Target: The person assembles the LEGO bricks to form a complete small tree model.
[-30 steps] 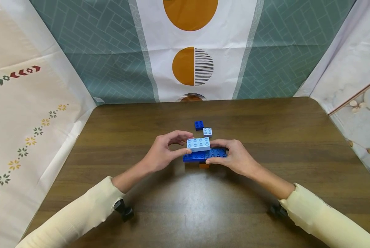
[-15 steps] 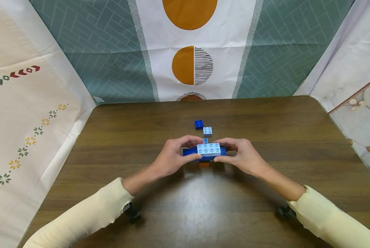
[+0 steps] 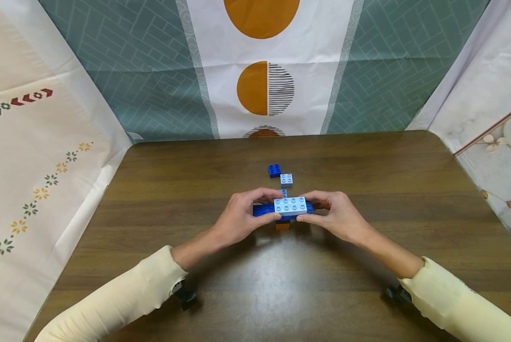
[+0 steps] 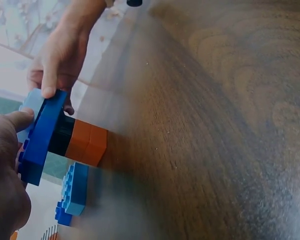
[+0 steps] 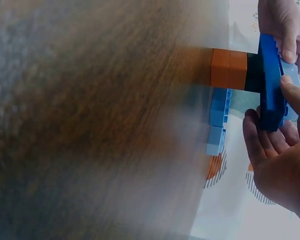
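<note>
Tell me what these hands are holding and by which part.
The light blue eight-stud brick, held near its two short ends: left hand by its left end, right hand by its right.

Brick I'm holding (image 3: 290, 206): pale blue
Layer beneath (image 3: 263, 210): deep blue
Next block down (image 4: 61, 135): black
Lower blocks (image 4: 86, 142): orange
Far small brick (image 3: 274, 171): dark blue
Small brick beside it (image 3: 286, 180): pale blue
My sleeves (image 3: 114, 294): cream
My desk (image 3: 174, 185): brown wood grain
Back cloth (image 3: 152, 90): teal, pale lines; white middle, ochre circles, black stripes
Left cloth (image 3: 28, 156): cream; yellow/green flowers, red/green chevrons
</note>
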The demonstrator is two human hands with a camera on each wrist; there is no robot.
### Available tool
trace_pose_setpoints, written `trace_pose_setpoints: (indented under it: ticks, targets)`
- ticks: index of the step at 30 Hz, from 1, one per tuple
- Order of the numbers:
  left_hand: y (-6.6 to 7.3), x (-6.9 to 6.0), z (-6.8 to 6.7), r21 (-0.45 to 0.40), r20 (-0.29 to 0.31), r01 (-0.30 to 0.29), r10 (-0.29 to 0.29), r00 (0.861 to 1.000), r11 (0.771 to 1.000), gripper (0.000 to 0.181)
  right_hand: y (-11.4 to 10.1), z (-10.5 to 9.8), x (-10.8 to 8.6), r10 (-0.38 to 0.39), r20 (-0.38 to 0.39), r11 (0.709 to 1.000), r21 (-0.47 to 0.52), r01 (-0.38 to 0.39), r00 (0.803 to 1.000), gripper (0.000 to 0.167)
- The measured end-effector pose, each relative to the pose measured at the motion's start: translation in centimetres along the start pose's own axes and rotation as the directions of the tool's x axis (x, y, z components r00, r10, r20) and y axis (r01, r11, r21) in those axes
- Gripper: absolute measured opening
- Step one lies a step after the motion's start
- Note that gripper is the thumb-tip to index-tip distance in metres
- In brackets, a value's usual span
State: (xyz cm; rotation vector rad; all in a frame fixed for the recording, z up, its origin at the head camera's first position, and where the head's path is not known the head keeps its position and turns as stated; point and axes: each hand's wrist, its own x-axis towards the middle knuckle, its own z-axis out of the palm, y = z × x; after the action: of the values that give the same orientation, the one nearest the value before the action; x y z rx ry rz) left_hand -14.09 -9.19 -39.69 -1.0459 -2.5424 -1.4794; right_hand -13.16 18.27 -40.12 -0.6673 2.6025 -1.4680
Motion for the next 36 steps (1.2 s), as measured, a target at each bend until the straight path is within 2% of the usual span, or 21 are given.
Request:
trace_pose_setpoints:
  ticks: [4, 16, 26, 36]
  targets:
    - [-0.2, -0.1, 0.1, -0.008, -0.012, 0.003, -0.003, 1.000, 1.000, 0.037, -0.1, 0.0, 0.0, 0.012, 0.003, 1.000, 0.013, -0.012, 1.000, 0.038]
    - [-1.0, -0.8, 0.9, -0.109, -0.054, 0.045, -0.051, 0.997, 0.993, 0.037, -0.3, -0.1, 0.2, 0.044, 0.021, 0.999, 0.019, -0.044, 0.999, 0.039]
    - [-1.1, -0.8, 1.2, -0.137, -0.054, 0.038, -0.046, 0.998, 0.990, 0.037, -0.7, -0.5, 0.1, 0.011, 0.004, 0.996, 0.091, -0.011, 1.000, 0.040]
    - [-1.1, -0.8, 1.1, -0.127, -0.048, 0.054, -0.061, 0.997, 0.990, 0.036, -0.8, -0.4, 0.2, 0.006, 0.004, 0.994, 0.112, -0.007, 1.000, 0.037]
